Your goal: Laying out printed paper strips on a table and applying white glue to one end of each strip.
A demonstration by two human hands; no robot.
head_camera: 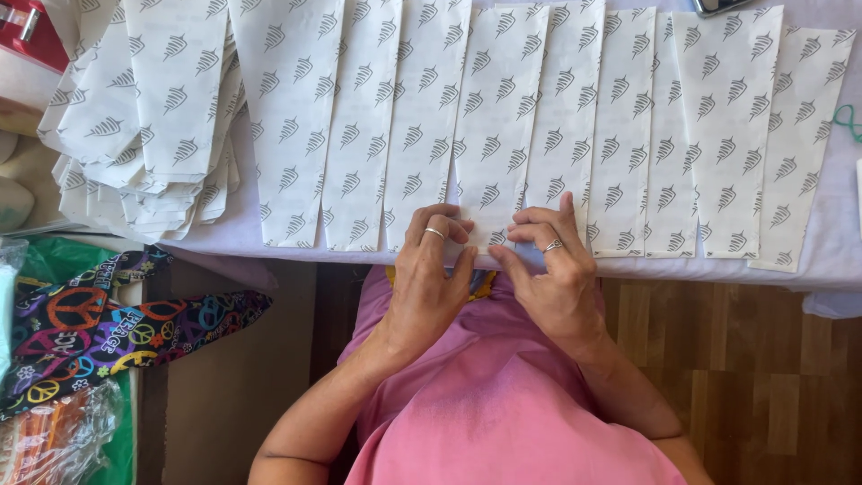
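Several long white paper strips with a grey leaf pattern lie side by side on a table covered in pale cloth point(831, 260). My left hand point(431, 278) and my right hand point(549, 269) meet at the table's near edge. Both pinch the bottom end of one patterned strip point(492, 135) in the middle of the row. Each hand wears a ring. My fingers cover the strip's lower edge.
A loose stack of the same patterned paper pieces point(148, 135) sits at the table's left end. A colourful bag with peace signs point(117, 323) lies at lower left, above clear plastic packets point(54, 440). A red object point(27, 27) is at top left. Wooden floor point(763, 377) lies to the right.
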